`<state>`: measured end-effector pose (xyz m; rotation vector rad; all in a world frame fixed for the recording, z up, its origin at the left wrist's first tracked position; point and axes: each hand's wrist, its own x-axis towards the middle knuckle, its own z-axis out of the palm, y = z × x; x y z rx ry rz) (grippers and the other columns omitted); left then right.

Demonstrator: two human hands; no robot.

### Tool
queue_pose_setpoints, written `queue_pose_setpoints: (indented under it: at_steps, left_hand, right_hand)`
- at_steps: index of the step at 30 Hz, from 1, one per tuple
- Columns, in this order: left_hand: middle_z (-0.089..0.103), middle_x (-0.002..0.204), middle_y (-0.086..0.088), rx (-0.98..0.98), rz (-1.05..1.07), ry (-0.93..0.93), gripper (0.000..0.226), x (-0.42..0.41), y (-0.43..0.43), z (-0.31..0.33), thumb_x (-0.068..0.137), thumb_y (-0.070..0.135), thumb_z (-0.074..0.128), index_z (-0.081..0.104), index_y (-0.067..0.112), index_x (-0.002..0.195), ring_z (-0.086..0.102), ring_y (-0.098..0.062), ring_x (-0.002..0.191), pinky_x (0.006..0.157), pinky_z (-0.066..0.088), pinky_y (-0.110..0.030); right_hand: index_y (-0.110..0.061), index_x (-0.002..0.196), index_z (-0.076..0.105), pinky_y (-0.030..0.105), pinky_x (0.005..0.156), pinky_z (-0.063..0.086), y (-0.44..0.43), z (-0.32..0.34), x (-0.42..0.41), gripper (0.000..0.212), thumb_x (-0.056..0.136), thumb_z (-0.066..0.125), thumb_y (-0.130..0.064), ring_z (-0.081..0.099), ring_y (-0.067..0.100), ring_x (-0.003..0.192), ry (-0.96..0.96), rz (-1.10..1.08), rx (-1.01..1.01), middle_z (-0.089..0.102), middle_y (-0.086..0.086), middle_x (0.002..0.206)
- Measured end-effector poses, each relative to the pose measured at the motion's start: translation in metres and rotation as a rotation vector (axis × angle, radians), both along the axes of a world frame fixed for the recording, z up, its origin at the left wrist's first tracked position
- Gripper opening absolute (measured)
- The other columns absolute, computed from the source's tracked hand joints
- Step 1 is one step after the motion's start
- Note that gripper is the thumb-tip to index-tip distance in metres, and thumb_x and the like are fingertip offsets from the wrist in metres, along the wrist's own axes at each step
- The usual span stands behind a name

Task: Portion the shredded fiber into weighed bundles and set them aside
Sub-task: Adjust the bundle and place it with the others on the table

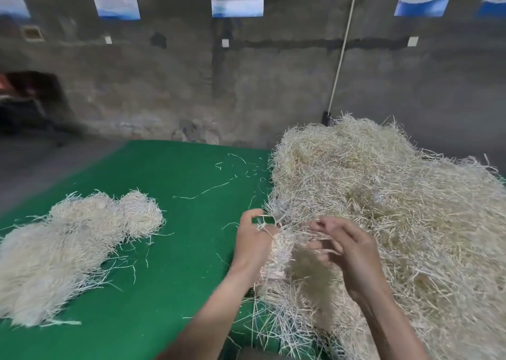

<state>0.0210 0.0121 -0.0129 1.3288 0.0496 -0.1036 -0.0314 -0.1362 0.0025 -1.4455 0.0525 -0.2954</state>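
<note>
A big heap of pale shredded fiber [383,195] covers the right half of the green table [175,250]. My left hand [253,240] is at the heap's left edge, its fingers pinched on a few strands. My right hand [347,247] rests on the heap just to the right, fingers spread and curled among the strands. A tuft of fiber [282,253] stretches between the two hands. On the table's left side lie smaller set-aside clumps of fiber [71,247], apart from the heap.
Loose strands [208,190] are scattered over the green surface between the heap and the clumps. A grey concrete wall [191,85] with hanging posters stands behind the table, and a white cord [342,47] runs down it to the heap's back.
</note>
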Motion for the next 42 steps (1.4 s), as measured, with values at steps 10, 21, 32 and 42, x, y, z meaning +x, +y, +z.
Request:
queue_pose_setpoints:
  at_steps: [10, 21, 32, 42]
  left_hand:
    - [0.039, 0.147, -0.016, -0.447, -0.159, 0.243, 0.069, -0.010, -0.019, 0.010, 0.069, 0.035, 0.059, 0.049, 0.012, 0.133, 0.054, -0.032, 0.115, 0.100, 0.040, -0.051]
    - [0.055, 0.057, -0.003, -0.281, 0.230, 0.088, 0.025, -0.016, -0.035, 0.004, 0.094, 0.021, 0.051, 0.060, 0.012, 0.073, 0.051, -0.012, 0.043, 0.039, 0.042, -0.021]
    - [0.052, 0.062, -0.009, 0.032, 0.262, -0.014, 0.052, -0.017, -0.034, -0.027, 0.096, 0.046, 0.037, 0.055, -0.001, 0.083, 0.049, -0.008, 0.045, 0.043, 0.038, -0.014]
    - [0.040, 0.147, 0.001, 0.083, -0.025, 0.111, 0.073, -0.041, -0.034, -0.010, 0.072, 0.058, 0.059, 0.046, 0.024, 0.136, 0.035, -0.019, 0.135, 0.109, 0.028, -0.050]
  right_hand:
    - [-0.053, 0.083, 0.064, 0.013, 0.076, 0.046, 0.037, -0.024, 0.000, 0.009, 0.083, 0.055, -0.051, 0.055, -0.021, 0.081, -0.016, -0.107, -0.193, 0.063, -0.037, 0.079]
    - [-0.043, 0.127, 0.047, 0.013, 0.058, 0.044, 0.063, -0.048, -0.012, 0.046, 0.085, 0.040, -0.060, 0.054, -0.006, 0.064, 0.049, 0.048, -0.261, 0.060, -0.018, 0.081]
    - [-0.068, 0.120, 0.028, 0.021, 0.106, 0.034, 0.072, -0.060, -0.011, 0.031, 0.095, 0.033, -0.052, 0.032, -0.013, 0.127, 0.052, -0.054, -0.444, 0.026, -0.019, 0.151]
    - [-0.022, 0.096, 0.055, 0.031, 0.090, 0.048, 0.017, -0.041, 0.012, 0.035, 0.090, 0.041, -0.054, 0.058, 0.005, 0.096, -0.027, -0.262, -0.199, 0.062, -0.011, 0.101]
